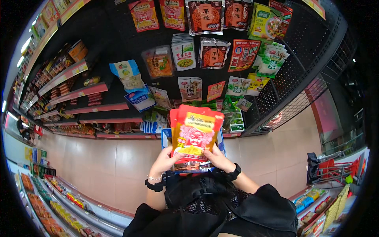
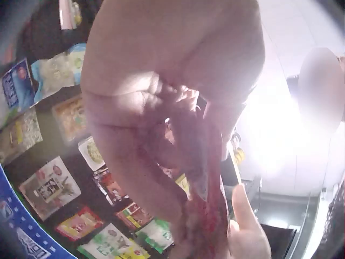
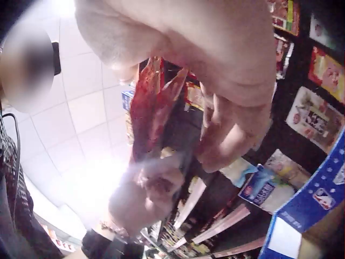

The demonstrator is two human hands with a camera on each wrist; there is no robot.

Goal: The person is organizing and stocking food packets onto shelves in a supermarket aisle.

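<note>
Both hands hold a small stack of red and yellow seasoning packets point(image 1: 195, 136) in front of the chest, the top one with a pink printed face towards the head camera. My left hand point(image 1: 162, 162) grips the lower left edge, thumb on the front. On the lower right edge my right hand point(image 1: 220, 160) pinches the stack with its thumb on the front. A blue box point(image 1: 166, 138) stands below the packets, partly hidden by them. In the right wrist view the packets point(image 3: 148, 113) show edge-on, between the right hand point(image 3: 188, 38) and the left hand point(image 3: 148, 199).
Ahead is a black pegboard rack point(image 1: 138, 43) hung with seasoning pouches, among them brown-red ones point(image 1: 205, 15) and a green one point(image 1: 262, 23). Shelves point(image 1: 87, 94) of packaged goods line the left. A red cart point(image 1: 335, 168) stands at the right, above tiled floor point(image 1: 102, 158).
</note>
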